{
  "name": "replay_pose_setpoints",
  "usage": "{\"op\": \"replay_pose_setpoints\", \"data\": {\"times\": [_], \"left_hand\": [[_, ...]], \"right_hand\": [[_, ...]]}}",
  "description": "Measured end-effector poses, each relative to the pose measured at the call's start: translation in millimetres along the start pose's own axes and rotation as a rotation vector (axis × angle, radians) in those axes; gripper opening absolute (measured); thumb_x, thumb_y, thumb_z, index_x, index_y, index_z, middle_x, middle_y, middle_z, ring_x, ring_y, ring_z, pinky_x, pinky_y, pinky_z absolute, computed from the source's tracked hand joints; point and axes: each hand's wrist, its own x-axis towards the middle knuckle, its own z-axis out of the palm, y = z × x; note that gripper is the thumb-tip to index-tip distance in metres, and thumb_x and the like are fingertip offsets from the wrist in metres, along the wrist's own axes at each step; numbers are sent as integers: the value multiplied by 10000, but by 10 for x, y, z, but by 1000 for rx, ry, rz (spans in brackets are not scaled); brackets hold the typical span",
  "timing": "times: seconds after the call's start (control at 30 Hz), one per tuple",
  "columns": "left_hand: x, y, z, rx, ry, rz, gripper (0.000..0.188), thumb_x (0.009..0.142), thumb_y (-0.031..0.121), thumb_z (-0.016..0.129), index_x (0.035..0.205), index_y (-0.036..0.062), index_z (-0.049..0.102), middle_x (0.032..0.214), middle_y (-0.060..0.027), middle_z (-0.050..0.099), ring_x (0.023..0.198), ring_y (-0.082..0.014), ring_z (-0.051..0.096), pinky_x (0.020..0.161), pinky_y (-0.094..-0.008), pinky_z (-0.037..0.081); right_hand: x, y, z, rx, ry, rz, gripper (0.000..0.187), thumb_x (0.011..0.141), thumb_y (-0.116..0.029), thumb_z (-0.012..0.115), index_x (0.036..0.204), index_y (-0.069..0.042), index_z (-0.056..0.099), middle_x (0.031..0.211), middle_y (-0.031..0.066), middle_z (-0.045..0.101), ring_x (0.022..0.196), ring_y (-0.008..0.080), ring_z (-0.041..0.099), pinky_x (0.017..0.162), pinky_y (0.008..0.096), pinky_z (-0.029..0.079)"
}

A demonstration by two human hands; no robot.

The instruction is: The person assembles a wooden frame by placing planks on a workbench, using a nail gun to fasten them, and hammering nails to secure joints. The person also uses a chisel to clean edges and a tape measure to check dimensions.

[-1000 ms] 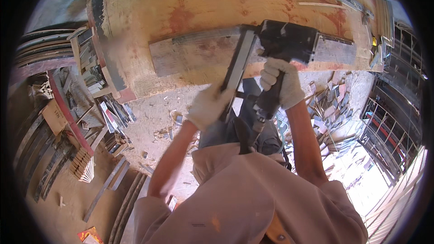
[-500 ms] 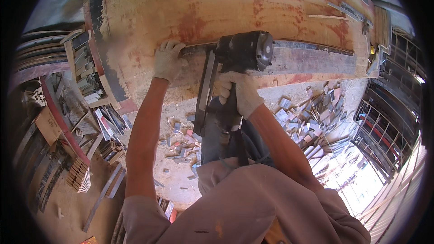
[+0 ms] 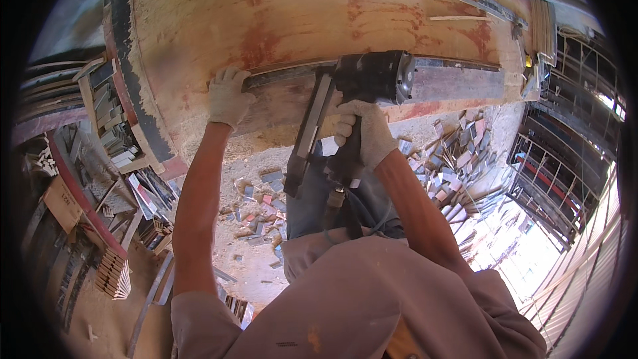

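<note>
My right hand [image 3: 369, 134], in a pale work glove, is wrapped round the handle of a black nail gun [image 3: 373, 78]. The gun's nose and long slanted magazine [image 3: 311, 134] point across a narrow dark-faced wooden strip [image 3: 282, 76], which lies along the near side of a big worn board [image 3: 306, 23]. My left hand [image 3: 230, 98], gloved too, is closed at the strip's left end, fingers bent over it. A hose fitting [image 3: 336, 198] hangs below the gun's handle. The gun's body hides part of the strip.
Wood offcuts [image 3: 458, 156] lie heaped on the floor beyond my right arm, and more scraps [image 3: 262, 209] between my arms. Stacked wood pieces [image 3: 114, 116] stand left of the board. Thin strips [image 3: 495, 10] lie on its far right. Metal racking [image 3: 551, 166] rises at the right.
The nail gun has shifted right along the strip, away from my left hand, and its magazine leans more. My left hand stays at the strip's end. The whole view has shifted slightly.
</note>
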Motion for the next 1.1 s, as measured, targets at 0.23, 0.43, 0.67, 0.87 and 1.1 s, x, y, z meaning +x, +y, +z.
{"op": "replay_pose_setpoints", "data": {"times": [0.23,0.43,0.67,0.87,1.1], "left_hand": [[30,44,9,25,-6,-14,572,616,218,823,1169,146,696,1265,-74,634,1258,-330,539,1036,-487,435],[17,-98,134,142,52,89,548,621,175,821,1136,75,663,1173,-149,627,1181,-371,548,1039,-475,442],[215,1053,459,127,28,14,797,760,315,819,1448,58,508,1429,-199,531,1333,-389,480,1125,-495,391],[1083,3218,1228,72,-81,38,870,823,387,769,1543,64,403,1508,-211,469,1390,-401,424,1162,-484,354],[1506,3654,1828,144,-183,83,729,837,269,745,1489,75,482,1482,-174,531,1334,-386,501,1117,-482,417]], "right_hand": [[46,-213,-359,107,-172,12,182,943,-111,500,765,-107,532,657,-17,413,540,140,439,524,312,430],[-436,-829,-908,-118,60,-153,107,920,-98,549,817,-128,541,623,-52,373,498,115,405,483,305,392],[-1262,-2146,-2704,-769,365,-404,99,819,-86,712,806,-43,623,610,53,587,435,154,558,417,313,448],[-1216,-2991,-4299,-775,406,-447,84,790,-71,703,823,-42,631,562,60,578,394,158,538,405,311,434],[-268,-4000,-5897,-859,642,-590,133,780,-109,669,796,21,644,619,78,629,470,195,607,429,353,456]]}}
